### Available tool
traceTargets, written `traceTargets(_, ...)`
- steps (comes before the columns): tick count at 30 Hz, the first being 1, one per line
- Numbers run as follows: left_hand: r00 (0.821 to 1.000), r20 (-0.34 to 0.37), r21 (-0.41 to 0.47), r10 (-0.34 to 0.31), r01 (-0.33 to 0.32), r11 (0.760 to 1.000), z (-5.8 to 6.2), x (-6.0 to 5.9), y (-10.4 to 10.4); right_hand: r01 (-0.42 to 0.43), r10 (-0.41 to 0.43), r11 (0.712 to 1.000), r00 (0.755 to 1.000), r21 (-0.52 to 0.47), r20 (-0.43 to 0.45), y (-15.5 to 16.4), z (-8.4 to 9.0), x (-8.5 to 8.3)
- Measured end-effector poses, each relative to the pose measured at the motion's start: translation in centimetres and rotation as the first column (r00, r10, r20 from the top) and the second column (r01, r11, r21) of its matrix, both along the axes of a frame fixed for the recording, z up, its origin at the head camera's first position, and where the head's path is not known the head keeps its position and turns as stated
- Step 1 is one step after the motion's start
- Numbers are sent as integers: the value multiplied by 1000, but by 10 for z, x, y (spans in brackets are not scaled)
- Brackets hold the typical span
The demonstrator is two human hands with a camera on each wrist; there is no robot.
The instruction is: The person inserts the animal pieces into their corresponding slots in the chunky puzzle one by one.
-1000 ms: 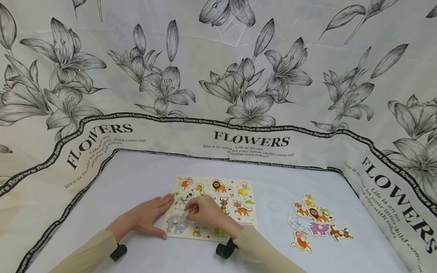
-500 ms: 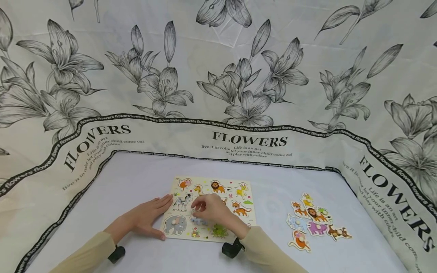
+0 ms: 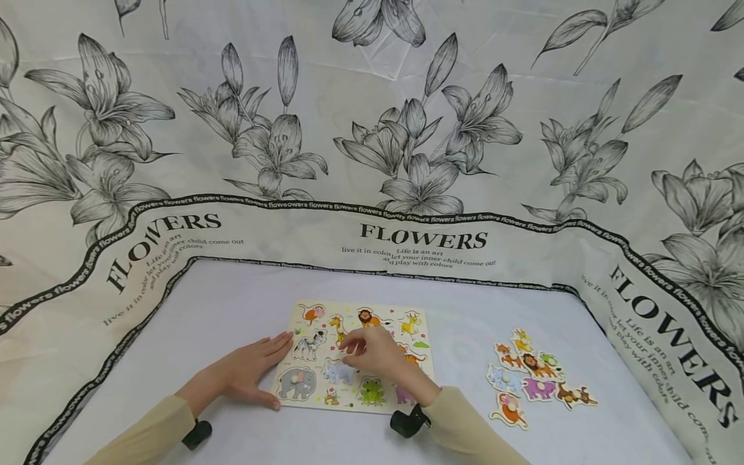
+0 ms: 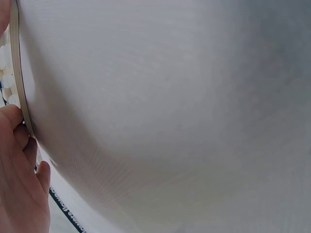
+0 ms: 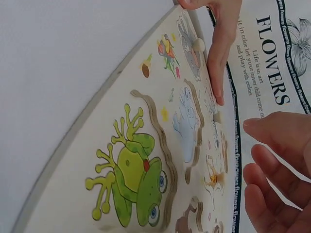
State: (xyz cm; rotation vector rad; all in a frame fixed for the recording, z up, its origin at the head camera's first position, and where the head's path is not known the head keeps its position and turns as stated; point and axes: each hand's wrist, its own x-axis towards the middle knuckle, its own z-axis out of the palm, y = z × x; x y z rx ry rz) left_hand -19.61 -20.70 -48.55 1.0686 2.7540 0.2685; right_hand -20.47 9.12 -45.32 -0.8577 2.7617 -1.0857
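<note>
head view is showing the flat wooden animal puzzle board (image 3: 354, 352) lying at lower centre of the white surface (image 3: 232, 303); left hand (image 3: 244, 373) is resting released on its edge, right hand (image 3: 378, 352) is hovering over it, loosely curled and grasping nothing. its light, stiff pieces are probably lifting best by their small knobs.

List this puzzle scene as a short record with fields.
surface: white table, flower-print cloth behind
board: animal puzzle board, elephant, zebra and rhino pieces seated; frog slot empty
left hand: left hand flat, resting against the board's left edge
right hand: right hand above the board's middle, fingers loosely curled, holding nothing
loose pieces: pile of animal pieces to the right of the board
</note>
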Motion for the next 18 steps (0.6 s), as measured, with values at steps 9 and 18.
traceTargets(9, 1000, -5, 3, 1, -1, 1000, 2, 1, 0, 56, -58, 998, 997, -30, -42, 21, 16, -2)
traceTargets(18, 1000, -3, -3, 2, -2, 1000, 4, 3, 1, 109, -110, 994, 993, -32, -42, 43, 18, -3)
